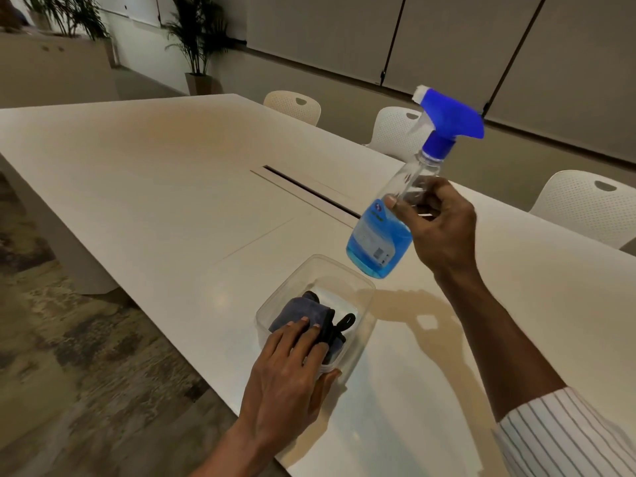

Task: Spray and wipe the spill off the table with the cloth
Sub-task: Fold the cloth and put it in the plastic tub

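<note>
My right hand (438, 228) holds a clear spray bottle (382, 242) with blue liquid and a blue trigger head in the air above the white table (155, 173), tilted to the left. A clear plastic tub (361, 287) sits near the table's front edge, with a folded grey-blue cloth (299, 313) inside it. My left hand (289, 376) reaches into the tub; its fingers rest on the cloth and its thumb lies against the tub's near wall. I see no distinct spill on the table.
A dark cable slot (309, 189) runs across the table's middle. White perforated chairs (585, 204) stand along the far side. Potted plants (198, 46) are at the back left, and patterned carpet (69, 339) lies left of the table.
</note>
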